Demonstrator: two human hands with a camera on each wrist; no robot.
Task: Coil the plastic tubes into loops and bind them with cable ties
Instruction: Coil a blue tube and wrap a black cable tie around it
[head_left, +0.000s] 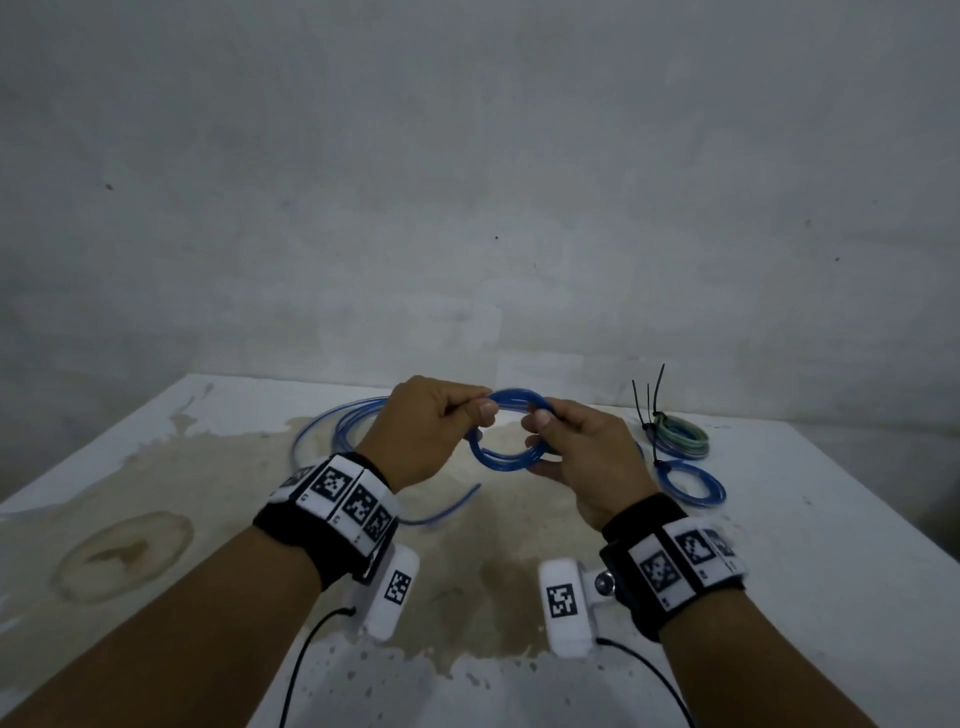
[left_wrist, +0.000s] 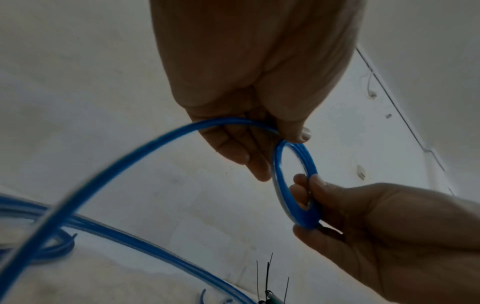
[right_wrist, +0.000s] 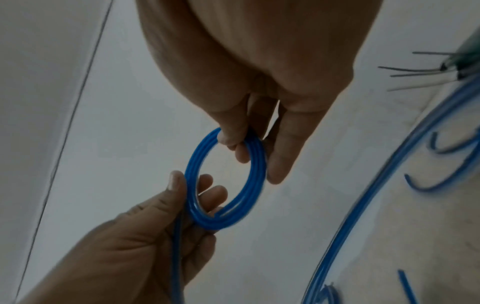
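A small coil of blue plastic tube (head_left: 498, 460) hangs in the air between both hands above the table. My left hand (head_left: 475, 413) pinches the coil's upper left side between thumb and fingers. My right hand (head_left: 540, 431) grips its right side, thumb on top and fingers underneath. In the left wrist view the coil (left_wrist: 279, 164) stands edge-on, and the uncoiled tube (left_wrist: 116, 162) runs from my left hand (left_wrist: 280, 139) down to the left. In the right wrist view several turns of the coil (right_wrist: 249, 189) lie side by side under my right hand (right_wrist: 252, 152).
The loose tube (head_left: 332, 431) curves over the stained white table (head_left: 779, 519) at the left, and its free end (head_left: 452, 506) lies near my left wrist. At the right lie a green-grey coil (head_left: 680, 436) with black cable ties (head_left: 649, 400) sticking up, and a blue coil (head_left: 693, 486).
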